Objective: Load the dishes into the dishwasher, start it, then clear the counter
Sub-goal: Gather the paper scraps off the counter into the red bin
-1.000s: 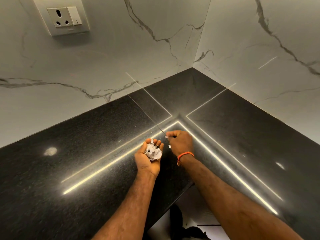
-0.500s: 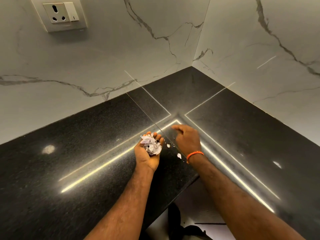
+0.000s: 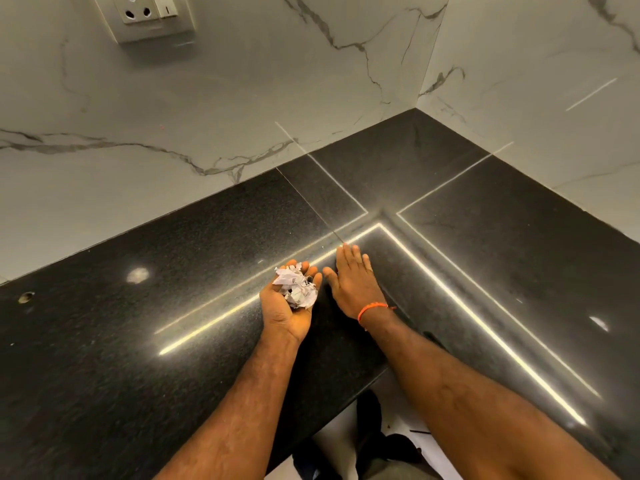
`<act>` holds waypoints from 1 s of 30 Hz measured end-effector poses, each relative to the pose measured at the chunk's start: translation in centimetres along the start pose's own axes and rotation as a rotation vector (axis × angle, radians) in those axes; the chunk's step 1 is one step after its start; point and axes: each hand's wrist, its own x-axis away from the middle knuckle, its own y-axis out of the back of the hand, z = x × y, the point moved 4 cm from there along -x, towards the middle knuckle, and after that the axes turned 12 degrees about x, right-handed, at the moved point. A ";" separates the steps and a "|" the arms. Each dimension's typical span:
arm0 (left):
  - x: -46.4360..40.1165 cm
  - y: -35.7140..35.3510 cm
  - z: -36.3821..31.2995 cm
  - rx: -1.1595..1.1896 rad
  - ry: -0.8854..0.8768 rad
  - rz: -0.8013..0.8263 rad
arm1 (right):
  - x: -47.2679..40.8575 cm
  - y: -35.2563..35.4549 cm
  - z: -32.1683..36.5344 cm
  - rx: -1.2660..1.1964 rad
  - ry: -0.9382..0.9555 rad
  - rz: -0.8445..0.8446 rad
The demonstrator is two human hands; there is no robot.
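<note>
From the head view, the left hand lay palm-up, fingers cupped around crumpled paper scraps. Just beside it to the right, the right hand pressed flat, fingers straight, on the black granite counter.

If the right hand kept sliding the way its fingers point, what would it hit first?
Probably nothing soon: the right hand lies flat on the black counter, fingers aimed toward the corner, so the marble wall likely comes first.
</note>
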 end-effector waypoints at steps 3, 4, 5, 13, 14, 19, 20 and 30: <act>0.3 -0.1 0.1 0.014 0.014 0.002 | 0.4 2.6 -1.1 -0.421 -0.028 -0.082; 0.4 -0.2 0.2 0.023 0.019 0.003 | 0.6 3.7 -2.2 -0.482 -0.124 -0.181; 0.5 -0.4 0.4 0.031 0.024 0.006 | 1.0 4.4 -3.3 -0.478 -0.221 -0.251; 0.5 -1.1 1.7 0.034 0.042 0.030 | 2.1 3.1 -0.3 0.052 0.086 0.164; 0.5 -1.1 2.0 0.036 0.041 0.030 | 2.6 2.6 0.3 0.103 0.093 0.178; 0.5 -0.6 2.5 0.016 0.029 0.038 | 5.1 2.9 1.5 0.364 0.034 0.019; 0.5 -0.5 2.5 0.010 0.024 0.037 | 5.5 3.3 1.6 0.402 0.048 -0.013; 0.9 -1.1 1.4 0.063 -0.075 0.002 | 1.4 5.0 -1.8 -0.522 -0.353 -0.121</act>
